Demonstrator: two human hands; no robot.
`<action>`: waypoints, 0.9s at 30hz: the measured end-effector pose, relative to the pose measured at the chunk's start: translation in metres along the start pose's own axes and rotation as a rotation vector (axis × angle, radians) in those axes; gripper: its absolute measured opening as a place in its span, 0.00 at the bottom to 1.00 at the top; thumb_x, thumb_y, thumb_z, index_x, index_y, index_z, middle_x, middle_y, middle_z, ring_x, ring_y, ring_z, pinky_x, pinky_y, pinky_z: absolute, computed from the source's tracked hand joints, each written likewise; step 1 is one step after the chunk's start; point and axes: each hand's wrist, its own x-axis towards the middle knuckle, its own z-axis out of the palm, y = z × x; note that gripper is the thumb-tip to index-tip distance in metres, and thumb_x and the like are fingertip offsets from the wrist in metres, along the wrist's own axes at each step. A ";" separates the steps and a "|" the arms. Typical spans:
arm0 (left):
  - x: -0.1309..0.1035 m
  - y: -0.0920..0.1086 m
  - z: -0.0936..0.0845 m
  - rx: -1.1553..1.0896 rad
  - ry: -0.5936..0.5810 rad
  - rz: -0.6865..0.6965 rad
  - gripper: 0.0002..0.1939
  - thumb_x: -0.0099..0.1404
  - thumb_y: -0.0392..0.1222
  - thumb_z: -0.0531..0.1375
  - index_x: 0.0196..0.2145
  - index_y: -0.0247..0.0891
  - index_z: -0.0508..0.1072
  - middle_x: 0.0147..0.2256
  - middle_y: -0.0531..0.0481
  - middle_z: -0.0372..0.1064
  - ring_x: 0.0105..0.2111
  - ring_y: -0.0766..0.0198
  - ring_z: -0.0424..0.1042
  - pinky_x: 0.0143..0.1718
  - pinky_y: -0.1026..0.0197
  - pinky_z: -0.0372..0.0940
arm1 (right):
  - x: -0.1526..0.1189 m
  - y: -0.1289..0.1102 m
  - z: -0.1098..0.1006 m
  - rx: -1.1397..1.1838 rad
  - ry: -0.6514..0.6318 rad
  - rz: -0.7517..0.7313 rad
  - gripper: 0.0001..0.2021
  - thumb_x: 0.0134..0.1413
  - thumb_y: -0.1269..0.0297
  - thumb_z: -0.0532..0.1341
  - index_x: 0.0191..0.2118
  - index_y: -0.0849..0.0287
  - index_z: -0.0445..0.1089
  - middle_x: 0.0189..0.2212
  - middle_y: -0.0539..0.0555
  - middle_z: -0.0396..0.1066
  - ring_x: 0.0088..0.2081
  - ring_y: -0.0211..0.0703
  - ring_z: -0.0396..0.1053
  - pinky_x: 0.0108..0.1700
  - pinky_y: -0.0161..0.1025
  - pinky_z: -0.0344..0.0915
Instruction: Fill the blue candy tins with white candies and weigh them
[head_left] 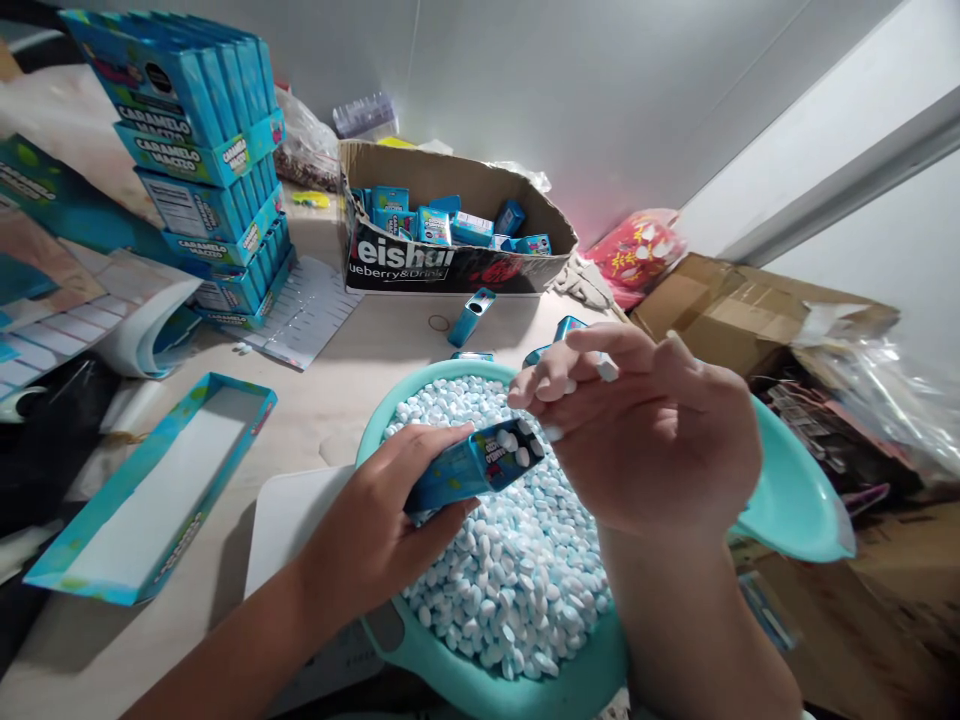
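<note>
My left hand (367,520) grips a small blue candy box (450,478), its open end tipped toward the right. Several white candies lie at that open end. Just beyond it, my right hand (667,440) is raised palm toward me with half-curled fingers. A few candies (607,369) show at its fingertips. Beneath both hands, a turquoise basin (577,690) is heaped with white and pale-blue candies (517,590). More blue boxes lie past the basin's far rim, one standing out as a tilted box (472,317); my right fingers partly cover others.
At the back stands a cut-down carton (457,270) holding blue boxes. A tall stack of filled display trays (217,170) rises at left, above a bare display tray (161,490). Brown cardboard boxes (720,310) and a turquoise lid-like piece (795,490) are at right.
</note>
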 end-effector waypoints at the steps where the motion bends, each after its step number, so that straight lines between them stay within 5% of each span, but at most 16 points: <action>1: 0.000 0.000 0.000 -0.002 -0.001 -0.004 0.21 0.73 0.39 0.62 0.61 0.45 0.66 0.56 0.45 0.73 0.57 0.59 0.73 0.58 0.57 0.71 | -0.001 -0.001 0.000 0.004 0.004 0.005 0.13 0.60 0.47 0.65 0.41 0.48 0.80 0.30 0.50 0.75 0.35 0.45 0.75 0.46 0.48 0.76; 14: 0.001 0.001 0.000 -0.024 -0.006 0.003 0.19 0.73 0.39 0.61 0.60 0.44 0.67 0.53 0.46 0.75 0.53 0.58 0.74 0.58 0.56 0.69 | -0.001 0.004 0.005 -0.184 0.019 0.023 0.17 0.69 0.47 0.58 0.53 0.48 0.72 0.32 0.49 0.77 0.28 0.42 0.74 0.35 0.44 0.74; 27: 0.003 0.001 0.001 -0.041 -0.002 -0.009 0.20 0.72 0.39 0.61 0.60 0.44 0.67 0.53 0.44 0.75 0.54 0.56 0.74 0.58 0.52 0.70 | -0.004 0.003 0.011 -0.120 0.024 -0.078 0.15 0.71 0.51 0.56 0.49 0.51 0.76 0.29 0.50 0.76 0.30 0.41 0.73 0.35 0.42 0.71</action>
